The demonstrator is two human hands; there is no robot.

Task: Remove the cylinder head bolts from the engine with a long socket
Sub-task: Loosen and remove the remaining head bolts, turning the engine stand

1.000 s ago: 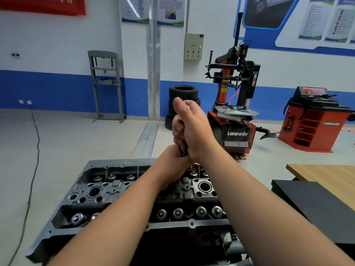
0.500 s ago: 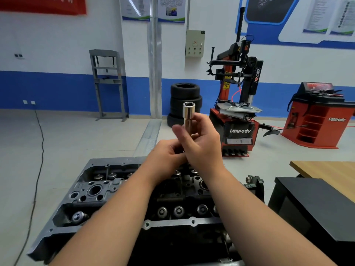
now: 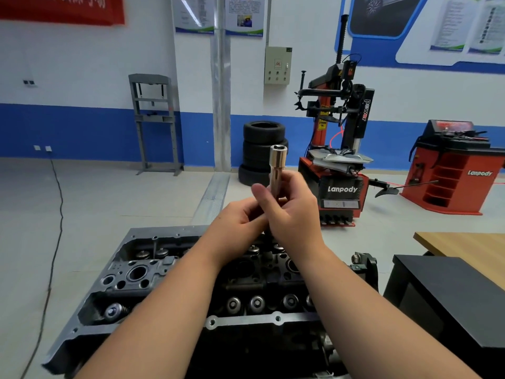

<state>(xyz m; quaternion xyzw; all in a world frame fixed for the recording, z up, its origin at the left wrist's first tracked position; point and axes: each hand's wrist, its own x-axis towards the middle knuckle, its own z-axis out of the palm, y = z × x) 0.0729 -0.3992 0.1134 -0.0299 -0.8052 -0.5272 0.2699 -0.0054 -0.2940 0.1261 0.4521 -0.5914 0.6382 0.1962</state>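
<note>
Both hands meet above the engine [image 3: 169,272], holding a long socket [image 3: 276,166] upright with its open end up. The right hand [image 3: 293,214] has its grip wrapped around the socket's lower shaft, thumb lying across the front. The left hand [image 3: 240,222] curls its grip just beside and below it, at the socket's bottom end; what it pinches there is hidden. The engine sits directly under the forearms, its head uncovered, with valve springs [image 3: 257,303] in a row along the near side and round bores [image 3: 136,273] to the left. Behind the engine stand stacked tyres [image 3: 262,140] and a red tyre changer [image 3: 338,149]. Right of the engine are a black box [image 3: 451,294] and a wooden worktop [image 3: 470,244].
</note>
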